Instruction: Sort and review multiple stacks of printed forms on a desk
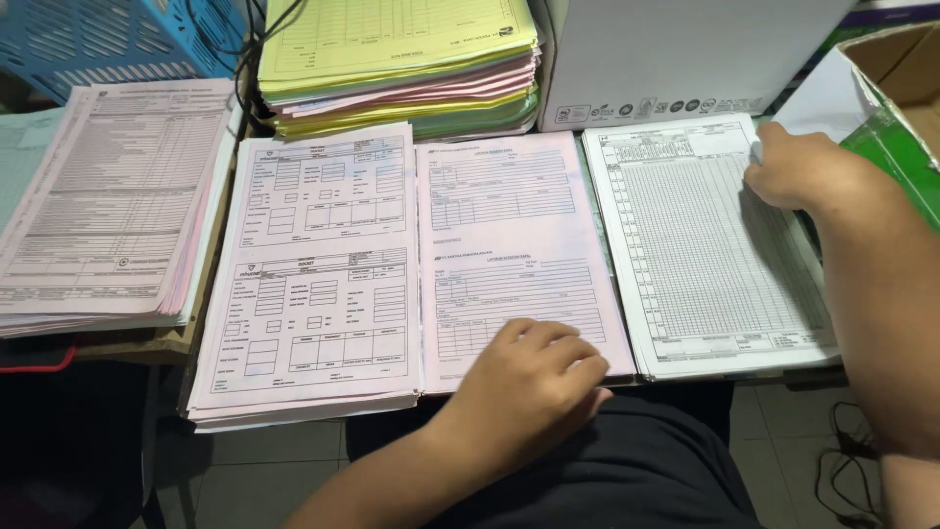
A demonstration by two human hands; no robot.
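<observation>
In the head view, the left hand [534,377] lay flat and loosely curled on the near edge of the middle pile of pink forms [514,245], clamped on nothing. The right hand [793,167] rested at the far right corner of the pile of white gridded sheets [700,245], its fingertips hidden, so whether it pinched a sheet could not be told. The two hands were well apart. Just left of the middle pile lay another pile of pink forms [318,274] at the near edge of the surface. A fourth pile [108,206] sat at the left edge, cut off by the frame. At the far edge stood a yellow-topped stack of coloured paper [401,59], a white box [676,54] and a blue basket [117,39], all partly cropped. A green cardboard box [896,108] was cut off on the right.
</observation>
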